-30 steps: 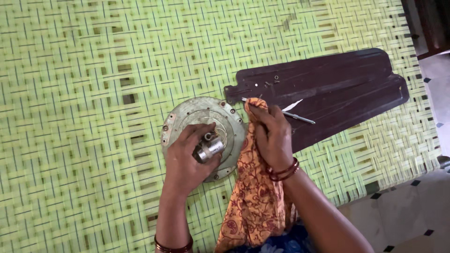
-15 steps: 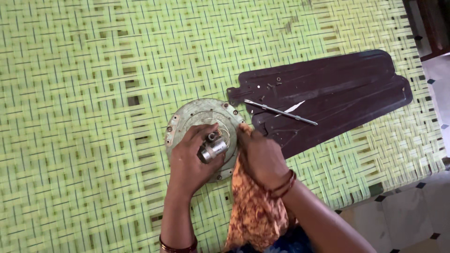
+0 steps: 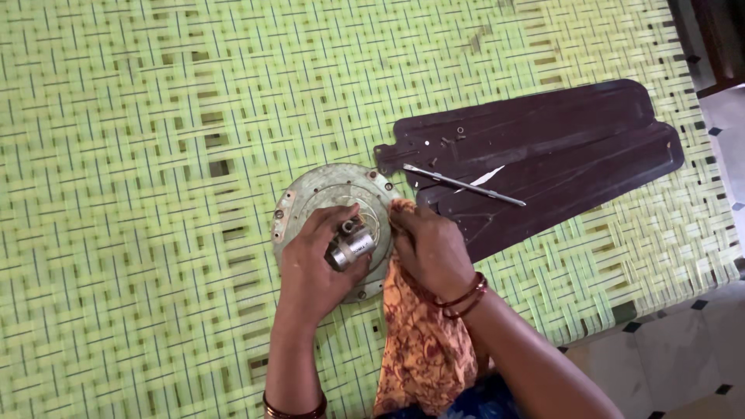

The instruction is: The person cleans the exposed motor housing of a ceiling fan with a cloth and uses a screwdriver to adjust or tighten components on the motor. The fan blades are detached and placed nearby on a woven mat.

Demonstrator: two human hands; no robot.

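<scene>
Gripping the motor shaft (image 3: 351, 247) with our left hand (image 3: 318, 268) — right hand (image 3: 431, 248) clenching the orange cloth (image 3: 419, 341), wiping the still-grimy fan motor housing (image 3: 310, 194) — blades (image 3: 543, 155) already off.

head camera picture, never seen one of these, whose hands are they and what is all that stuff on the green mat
This picture comes from a camera worn on a person's head, looking down, so the two arms reaching up from the bottom edge are that person's own. There is no machine here, only bare hands.

The surface is a woven green mat. On it lies a round, worn metal fan motor housing. The left hand rests on the housing, its fingers around a small silvery cylinder at the middle. The right hand, with bangles at the wrist, presses an orange patterned cloth against the housing's right edge.

To the right lie dark brown fan blades, stacked. A thin metal tool, probably a screwdriver, rests on top of them, touched by neither hand.
</scene>
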